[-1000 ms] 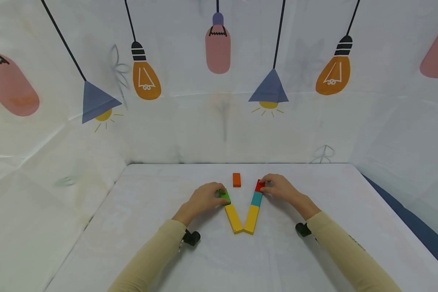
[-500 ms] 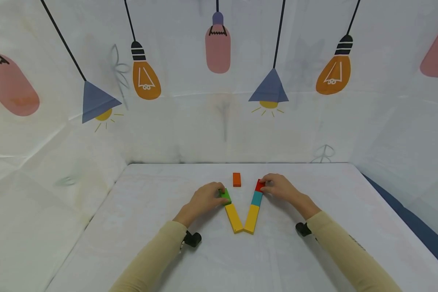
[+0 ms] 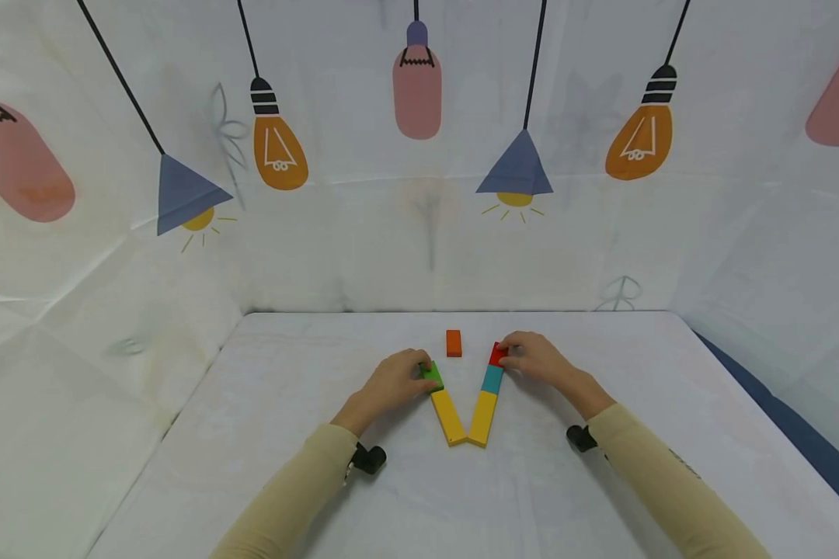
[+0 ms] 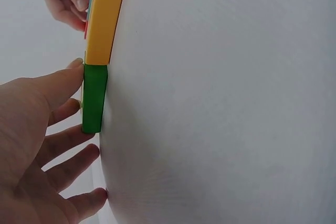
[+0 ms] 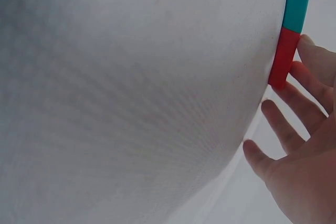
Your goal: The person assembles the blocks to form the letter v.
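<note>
Colored blocks form a V on the white table. Its left side is a yellow block (image 3: 449, 419) with a green block (image 3: 433, 377) set end to end beyond it. The right side runs from another yellow block (image 3: 482, 419) through a teal block (image 3: 492, 380) to a red block (image 3: 496, 355). My left hand (image 3: 391, 382) pinches the green block, thumb by its joint with the yellow one and fingertips toward its far end (image 4: 93, 100). With thumb and fingers, my right hand (image 3: 540, 361) holds the red block (image 5: 284, 56), which abuts the teal one.
An orange block (image 3: 454, 343) lies alone beyond the V, between both hands. Behind the table's back edge hangs a white sheet (image 3: 377, 248) printed with lamps. Each wrist carries a small black camera (image 3: 369, 459).
My left hand and the green block have shifted very slightly to the right. The right hand and the other blocks stay where they were.
</note>
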Available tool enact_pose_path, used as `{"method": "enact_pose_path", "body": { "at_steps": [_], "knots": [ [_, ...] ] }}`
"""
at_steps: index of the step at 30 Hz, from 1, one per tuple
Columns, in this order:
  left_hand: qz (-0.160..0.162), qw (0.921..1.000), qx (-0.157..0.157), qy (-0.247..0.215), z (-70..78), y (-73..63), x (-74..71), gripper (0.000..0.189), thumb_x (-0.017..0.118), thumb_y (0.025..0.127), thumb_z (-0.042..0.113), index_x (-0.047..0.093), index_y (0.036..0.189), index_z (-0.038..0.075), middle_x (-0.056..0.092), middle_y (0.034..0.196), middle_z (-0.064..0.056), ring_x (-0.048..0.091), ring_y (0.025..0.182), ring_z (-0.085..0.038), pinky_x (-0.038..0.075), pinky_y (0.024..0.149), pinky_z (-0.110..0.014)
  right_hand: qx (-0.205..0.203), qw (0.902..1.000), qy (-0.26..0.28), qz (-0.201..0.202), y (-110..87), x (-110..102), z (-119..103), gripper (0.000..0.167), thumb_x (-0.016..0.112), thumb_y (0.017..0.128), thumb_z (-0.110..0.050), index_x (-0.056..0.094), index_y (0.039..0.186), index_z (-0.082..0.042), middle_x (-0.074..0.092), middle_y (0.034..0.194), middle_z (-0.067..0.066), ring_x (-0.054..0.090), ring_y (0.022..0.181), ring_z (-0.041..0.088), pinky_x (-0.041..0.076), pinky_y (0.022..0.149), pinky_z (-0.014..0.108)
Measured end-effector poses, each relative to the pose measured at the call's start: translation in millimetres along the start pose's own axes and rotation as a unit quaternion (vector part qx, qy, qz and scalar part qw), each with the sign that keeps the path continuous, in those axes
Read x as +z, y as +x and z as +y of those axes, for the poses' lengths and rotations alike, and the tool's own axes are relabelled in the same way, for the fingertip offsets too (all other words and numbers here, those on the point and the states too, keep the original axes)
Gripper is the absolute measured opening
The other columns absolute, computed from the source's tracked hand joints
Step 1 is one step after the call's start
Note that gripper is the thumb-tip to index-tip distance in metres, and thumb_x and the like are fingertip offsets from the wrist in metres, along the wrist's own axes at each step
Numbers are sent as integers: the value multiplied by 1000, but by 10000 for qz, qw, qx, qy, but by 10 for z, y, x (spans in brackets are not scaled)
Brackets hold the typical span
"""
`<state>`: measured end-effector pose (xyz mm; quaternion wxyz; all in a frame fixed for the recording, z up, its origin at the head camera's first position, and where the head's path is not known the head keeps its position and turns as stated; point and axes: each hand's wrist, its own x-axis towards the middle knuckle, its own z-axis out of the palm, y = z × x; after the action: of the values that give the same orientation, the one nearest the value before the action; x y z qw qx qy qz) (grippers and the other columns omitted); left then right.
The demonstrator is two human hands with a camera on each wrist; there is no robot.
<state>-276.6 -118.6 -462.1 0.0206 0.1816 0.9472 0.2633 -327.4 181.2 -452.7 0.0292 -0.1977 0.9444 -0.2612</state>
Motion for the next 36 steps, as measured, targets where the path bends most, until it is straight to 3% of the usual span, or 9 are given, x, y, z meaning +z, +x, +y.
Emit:
{"method": "enact_pose_path", "body": {
  "at_steps": [36],
  "knots": [
    [4,9999,125,41,-11,-6,31,28,72,90,41,64,108,22,65,111,7,58,101,-10,51,97,-32,81,9999,-68,-80,6,0,-7,31,68,93,-21,68,120,-5,65,123,16,55,111,32,46,105,54]
  ]
}}
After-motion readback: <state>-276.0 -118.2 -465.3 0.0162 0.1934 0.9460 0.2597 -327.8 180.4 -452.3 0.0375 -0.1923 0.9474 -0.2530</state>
